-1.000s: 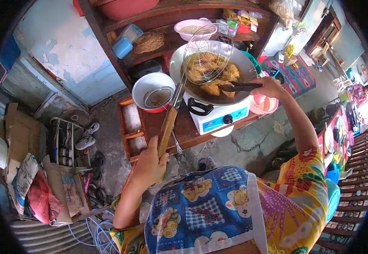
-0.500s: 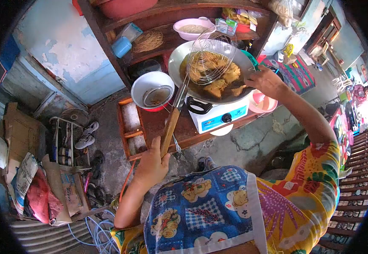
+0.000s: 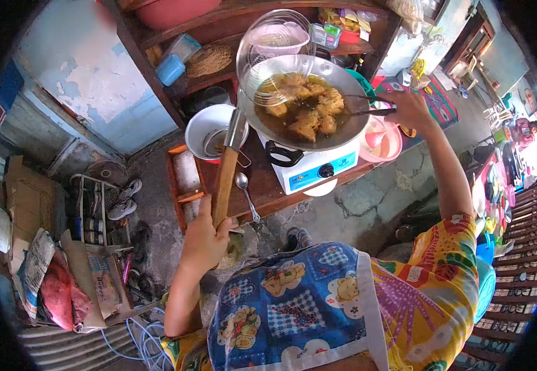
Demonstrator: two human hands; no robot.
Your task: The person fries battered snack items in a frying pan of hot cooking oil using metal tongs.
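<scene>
My left hand (image 3: 207,242) is wrapped round the wooden handle of a wire skimmer (image 3: 224,179), whose wire head is raised over the left rim of a wok. At the wok's right side my right hand (image 3: 409,111) grips dark tongs (image 3: 373,111); their tips reach over the right rim. The wok (image 3: 349,133) holds brown fried pieces (image 3: 308,122) in oil and rests on a white burner (image 3: 308,168) with a knob on its front.
Left of the wok stands a white pot (image 3: 203,133) with a strainer inside. A spoon (image 3: 244,185) lies on the wooden table. A pink basin (image 3: 389,145) sits right of the burner. Behind are shelves with a pink bowl (image 3: 287,42) and a blue cup (image 3: 169,70).
The skimmer has moved left and up off the fried pieces, with my left hand lower and further left. The tongs now show clearly in my right hand, which has shifted slightly right.
</scene>
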